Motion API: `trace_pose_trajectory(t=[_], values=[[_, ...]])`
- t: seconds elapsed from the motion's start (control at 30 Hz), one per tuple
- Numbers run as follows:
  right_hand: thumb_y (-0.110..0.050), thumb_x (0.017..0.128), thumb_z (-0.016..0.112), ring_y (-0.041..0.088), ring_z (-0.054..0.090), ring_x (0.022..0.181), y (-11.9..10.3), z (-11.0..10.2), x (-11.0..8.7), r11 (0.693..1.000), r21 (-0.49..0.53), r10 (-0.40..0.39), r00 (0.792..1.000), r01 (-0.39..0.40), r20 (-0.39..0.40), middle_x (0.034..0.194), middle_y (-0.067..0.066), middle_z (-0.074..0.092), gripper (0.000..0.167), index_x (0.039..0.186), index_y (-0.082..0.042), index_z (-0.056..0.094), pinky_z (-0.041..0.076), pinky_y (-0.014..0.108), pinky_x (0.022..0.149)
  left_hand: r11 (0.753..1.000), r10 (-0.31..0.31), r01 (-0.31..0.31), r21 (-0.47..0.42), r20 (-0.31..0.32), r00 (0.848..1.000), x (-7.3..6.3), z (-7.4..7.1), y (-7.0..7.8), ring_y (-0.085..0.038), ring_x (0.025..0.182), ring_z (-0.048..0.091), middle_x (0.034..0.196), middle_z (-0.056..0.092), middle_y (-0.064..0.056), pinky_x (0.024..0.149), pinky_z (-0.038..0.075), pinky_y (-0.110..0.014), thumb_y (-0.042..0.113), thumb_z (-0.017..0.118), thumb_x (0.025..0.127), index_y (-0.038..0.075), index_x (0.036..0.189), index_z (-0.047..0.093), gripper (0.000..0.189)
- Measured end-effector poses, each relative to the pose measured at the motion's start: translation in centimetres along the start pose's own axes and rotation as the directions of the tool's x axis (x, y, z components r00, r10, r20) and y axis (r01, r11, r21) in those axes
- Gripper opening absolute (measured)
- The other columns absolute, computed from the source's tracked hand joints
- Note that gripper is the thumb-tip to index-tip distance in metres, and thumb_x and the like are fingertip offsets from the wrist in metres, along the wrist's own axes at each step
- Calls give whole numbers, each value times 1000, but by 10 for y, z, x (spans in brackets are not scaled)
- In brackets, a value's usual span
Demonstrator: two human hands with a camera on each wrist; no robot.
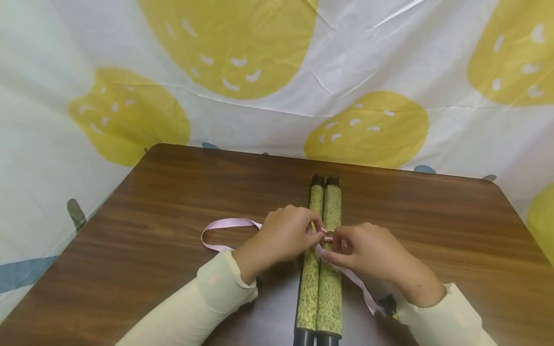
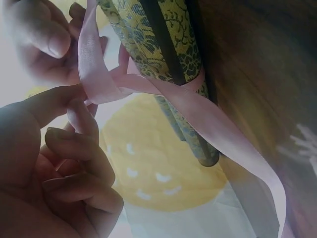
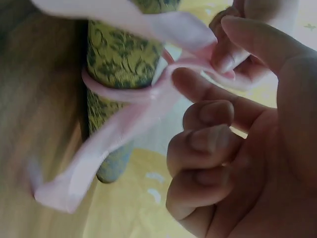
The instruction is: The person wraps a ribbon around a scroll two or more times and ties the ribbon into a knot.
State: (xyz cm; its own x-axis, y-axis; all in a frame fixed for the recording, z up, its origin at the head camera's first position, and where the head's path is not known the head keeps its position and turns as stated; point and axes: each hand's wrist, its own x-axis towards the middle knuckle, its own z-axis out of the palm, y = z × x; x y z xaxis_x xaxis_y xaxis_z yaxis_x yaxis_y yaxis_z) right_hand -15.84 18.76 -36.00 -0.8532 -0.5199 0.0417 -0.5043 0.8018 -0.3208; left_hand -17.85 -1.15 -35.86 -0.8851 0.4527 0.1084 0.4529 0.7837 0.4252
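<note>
Two scrolls (image 1: 308, 298) in yellow-green patterned brocade, with dark end knobs, lie side by side on the table. A pink ribbon (image 2: 213, 119) passes round them and crosses over itself, with a loop standing up from the crossing. My left hand (image 1: 287, 233) pinches the ribbon between thumb and fingertips over the left scroll. Close against it, above the right scroll, my right hand (image 1: 372, 250) holds the ribbon with curled fingers; the index fingertip (image 3: 184, 82) is right at the crossing. One ribbon tail curves out left, the other hangs down to the right.
The brown wooden table (image 1: 433, 216) extends to both sides of the scrolls. Behind it hangs a white cloth (image 1: 259, 117) printed with large yellow fruit, reaching down to the table's back edge.
</note>
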Motion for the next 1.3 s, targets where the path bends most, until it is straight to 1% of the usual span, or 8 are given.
trace_pose_trajectory(t=[0.3, 0.47, 0.6, 0.77, 0.83, 0.9, 1.03, 1.3], values=[[-31, 97, 64, 1, 42, 50, 3, 8, -1, 997, -6, -81, 997, 81, 11, 61, -12, 52, 13, 88, -22, 66, 37, 22, 48, 1000, 19, -19, -8, -5, 1000, 7, 3, 3, -5, 58, 54, 64, 58, 16, 53, 42, -28, 37, 68, 93, 29, 92, 74, 10], [-28, 97, 64, 0, 39, 48, 3, 11, -12, 998, 9, -67, 997, 67, 29, 70, -8, 62, 21, 77, -24, 60, 36, 21, 46, 1000, 7, -7, -3, 4, 1000, 6, 4, 2, -6, 58, 54, 64, 58, 16, 53, 42, -29, 37, 68, 93, 29, 90, 73, 9], [-25, 93, 68, 0, 37, 50, 8, 14, -23, 998, -20, -67, 998, 67, 10, 60, -14, 48, 24, 72, -25, 56, 34, 20, 47, 1000, -6, 6, 13, -8, 1000, 5, 3, -1, -7, 57, 54, 63, 58, 15, 51, 42, -29, 36, 69, 92, 29, 90, 72, 8], [-22, 92, 69, -4, 38, 52, 19, 17, -39, 997, -9, -71, 997, 71, -26, 61, -19, 47, 3, 92, -22, 71, 36, 19, 48, 1000, -13, 13, 16, -24, 1000, 5, 0, -4, -8, 58, 54, 62, 58, 14, 51, 42, -30, 36, 69, 92, 29, 89, 72, 8], [-22, 92, 69, -5, 37, 52, 21, 18, -44, 998, -10, -62, 997, 61, -35, 62, -20, 47, 6, 97, -21, 73, 36, 19, 48, 1000, -14, 14, 14, -27, 1000, 4, -1, -5, -8, 58, 54, 62, 58, 14, 51, 42, -30, 36, 68, 92, 29, 89, 72, 9], [-22, 92, 70, -5, 37, 52, 23, 17, -47, 999, -18, -52, 998, 51, -43, 61, -19, 47, 2, 90, -22, 71, 35, 18, 47, 1000, -15, 16, 18, -30, 999, 4, -2, -5, -9, 59, 55, 63, 58, 14, 52, 42, -31, 36, 68, 92, 28, 89, 72, 9], [-23, 91, 70, -4, 36, 52, 28, 15, -52, 997, -75, -33, 998, 29, -49, 59, -19, 43, 24, 73, -27, 56, 33, 19, 47, 1000, -16, 17, 24, -30, 999, 3, -2, -6, -9, 60, 55, 63, 58, 14, 53, 42, -31, 36, 68, 93, 28, 90, 73, 9], [-22, 90, 71, 2, 35, 53, 45, 7, -65, 975, -219, 45, 999, -49, -27, 58, -17, 39, 27, 71, -30, 53, 30, 24, 47, 999, -13, 13, 33, 4, 1000, 3, 1, -4, -9, 63, 56, 65, 58, 14, 56, 44, -30, 37, 67, 93, 29, 91, 72, 10]])
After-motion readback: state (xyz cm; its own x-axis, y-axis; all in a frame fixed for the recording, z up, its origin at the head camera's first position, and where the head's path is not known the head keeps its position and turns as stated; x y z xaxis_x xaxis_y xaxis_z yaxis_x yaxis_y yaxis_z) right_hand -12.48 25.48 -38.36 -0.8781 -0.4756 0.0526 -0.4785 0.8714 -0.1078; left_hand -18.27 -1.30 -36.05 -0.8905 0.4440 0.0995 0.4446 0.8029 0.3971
